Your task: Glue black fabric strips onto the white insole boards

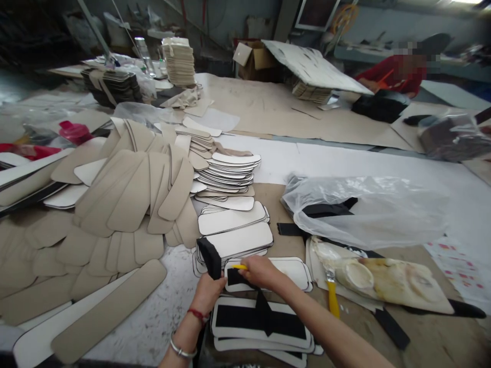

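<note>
Black strip, matte and curled, rises gripped by the left hand beside a dark-edged white panel; the right hand grasps 1 yellow tool. Brown tabletop extends rightward.

Dim overall, near-black at upper left. Lit brightly at top right by a light. Glaring along the plastic bag. Softly shadowed between beige pieces. Fairly clear around left hand and right hand; stretched, smeared toward side edges; pixelated over the co-worker.
</note>
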`<state>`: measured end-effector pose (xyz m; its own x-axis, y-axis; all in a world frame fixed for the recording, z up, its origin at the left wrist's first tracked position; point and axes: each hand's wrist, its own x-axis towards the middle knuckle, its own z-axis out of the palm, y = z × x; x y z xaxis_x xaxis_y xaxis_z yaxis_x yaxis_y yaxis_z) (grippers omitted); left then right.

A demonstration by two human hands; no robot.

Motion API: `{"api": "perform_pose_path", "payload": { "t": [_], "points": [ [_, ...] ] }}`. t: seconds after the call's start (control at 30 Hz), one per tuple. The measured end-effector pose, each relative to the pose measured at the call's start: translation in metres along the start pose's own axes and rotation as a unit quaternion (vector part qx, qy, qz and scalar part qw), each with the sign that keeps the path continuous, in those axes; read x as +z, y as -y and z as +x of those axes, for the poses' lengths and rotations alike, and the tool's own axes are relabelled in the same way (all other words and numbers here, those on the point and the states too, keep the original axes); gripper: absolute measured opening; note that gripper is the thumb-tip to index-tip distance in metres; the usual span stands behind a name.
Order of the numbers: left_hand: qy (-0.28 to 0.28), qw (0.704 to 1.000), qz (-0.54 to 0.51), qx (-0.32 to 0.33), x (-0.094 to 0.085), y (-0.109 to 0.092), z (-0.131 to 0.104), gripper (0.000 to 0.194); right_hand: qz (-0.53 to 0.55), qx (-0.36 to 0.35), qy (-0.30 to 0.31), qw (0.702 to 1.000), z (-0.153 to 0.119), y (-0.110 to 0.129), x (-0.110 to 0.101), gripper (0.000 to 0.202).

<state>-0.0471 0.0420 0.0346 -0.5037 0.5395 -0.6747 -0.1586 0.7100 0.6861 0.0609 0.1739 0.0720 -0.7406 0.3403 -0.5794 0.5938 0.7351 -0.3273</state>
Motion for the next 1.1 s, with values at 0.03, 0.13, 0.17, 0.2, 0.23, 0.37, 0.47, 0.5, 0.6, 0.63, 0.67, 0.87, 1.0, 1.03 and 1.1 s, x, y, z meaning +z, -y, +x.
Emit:
{"api": "perform_pose_path", "payload": {
  "t": [0.03, 0.13, 0.17, 0.2, 0.23, 0.37, 0.47, 0.5, 0.6, 0.63, 0.67, 0.87, 1.0, 1.03, 1.1],
  "points": [
    [-0.001, 1.0, 0.007, -0.002, 0.0, -0.001, 0.0, 0.008, 0.0, 0.001, 0.0, 1.0, 0.0, 0.0, 0.001, 0.026],
    [-0.008, 0.999, 0.038, -0.006, 0.001, -0.005, 0.001, 0.015, 0.001, 0.004, -0.002, 1.0, 0.001, -0.001, 0.002, 0.027],
    [-0.014, 0.999, 0.05, -0.006, 0.001, -0.006, 0.001, 0.018, 0.001, 0.005, -0.004, 1.0, 0.001, -0.001, 0.002, 0.027],
    [-0.02, 0.998, 0.062, -0.006, 0.001, -0.007, 0.002, 0.019, 0.001, 0.006, -0.005, 1.0, 0.001, 0.0, 0.002, 0.027],
    [-0.025, 0.997, 0.075, -0.006, 0.002, -0.009, 0.003, 0.02, 0.001, 0.007, -0.007, 1.0, 0.001, 0.0, 0.002, 0.027],
    [-0.037, 0.993, 0.109, 0.002, 0.002, -0.011, 0.005, 0.017, 0.002, 0.014, -0.013, 1.0, -0.005, 0.002, -0.001, 0.027],
    [-0.034, 0.993, 0.117, 0.014, 0.002, -0.009, 0.007, 0.017, 0.002, 0.026, -0.009, 1.0, -0.021, -0.007, -0.005, 0.023],
    [-0.031, 0.992, 0.119, 0.017, 0.001, -0.009, 0.008, 0.018, 0.003, 0.031, -0.008, 0.999, -0.03, -0.012, -0.006, 0.021],
    [-0.023, 0.991, 0.126, 0.021, -0.002, -0.007, 0.009, 0.021, 0.025, 0.057, -0.024, 0.998, -0.059, -0.038, -0.01, 0.02],
    [-0.02, 0.991, 0.129, 0.022, -0.003, -0.008, 0.008, 0.022, 0.043, 0.07, -0.036, 0.996, -0.068, -0.048, -0.01, 0.02],
    [-0.016, 0.991, 0.132, 0.024, -0.004, -0.009, 0.007, 0.024, 0.065, 0.086, -0.049, 0.993, -0.077, -0.058, -0.009, 0.02],
    [0.004, 0.985, 0.166, 0.035, -0.005, -0.014, 0.004, 0.035, 0.176, 0.223, -0.13, 0.95, -0.101, -0.099, 0.012, 0.021],
    [0.008, 0.979, 0.201, 0.024, -0.006, -0.016, 0.005, 0.037, 0.175, 0.307, -0.157, 0.922, -0.099, -0.1, 0.029, 0.021],
    [0.007, 0.979, 0.205, 0.02, -0.006, -0.017, 0.005, 0.033, 0.175, 0.319, -0.162, 0.917, -0.098, -0.099, 0.032, 0.022],
    [0.004, 0.978, 0.206, 0.019, -0.006, -0.02, 0.005, 0.025, 0.176, 0.342, -0.168, 0.908, -0.095, -0.098, 0.035, 0.023]
  ]
}}
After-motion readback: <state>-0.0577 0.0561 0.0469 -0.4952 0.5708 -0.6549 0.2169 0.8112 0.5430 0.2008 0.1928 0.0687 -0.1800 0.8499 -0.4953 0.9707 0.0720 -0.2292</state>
